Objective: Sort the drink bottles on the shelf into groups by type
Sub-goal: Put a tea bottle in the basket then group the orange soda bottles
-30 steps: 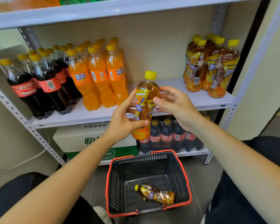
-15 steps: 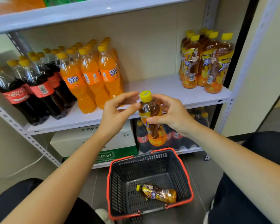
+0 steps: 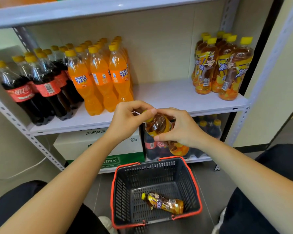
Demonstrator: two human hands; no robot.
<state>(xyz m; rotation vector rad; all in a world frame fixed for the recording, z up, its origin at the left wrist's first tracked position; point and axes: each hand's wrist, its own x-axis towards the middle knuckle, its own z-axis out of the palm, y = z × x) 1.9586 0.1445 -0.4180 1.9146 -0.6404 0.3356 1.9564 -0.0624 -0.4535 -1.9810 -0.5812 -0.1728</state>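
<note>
Hands, two, both occupied.
- Left hand [image 3: 127, 121]: fingers curled, pinching the yellow cap [image 3: 148, 119] of one iced tea bottle [image 3: 157, 124].
- Right hand [image 3: 181, 130]: fingers and thumb wrapped round the body of that same bottle.

Held item: the iced tea bottle is in the air between my hands. It is tilted, with the cap up and toward my left and the base down and toward my right. It is in front of the front edge of the middle shelf [image 3: 167, 97] and above the basket [image 3: 195, 188], touching neither.

Middle shelf:
- Left end: cola bottles [image 3: 41, 85] with red labels and yellow caps, upright in rows.
- Just beside them on the right: orange soda bottles [image 3: 100, 78], upright in rows.
- Right end: iced tea bottles [image 3: 222, 65] of the kind I hold, upright and packed close together, well apart from the orange soda.

Basket: dark mesh with a red rim, on the floor below my hands. Inside is a second iced tea bottle [image 3: 164, 202], lying on its side with its cap toward the left.

Lower shelf: white and green cartons [image 3: 91, 144] on the left. Dark bottles [image 3: 210, 130] stand behind my right hand, partly hidden.
</note>
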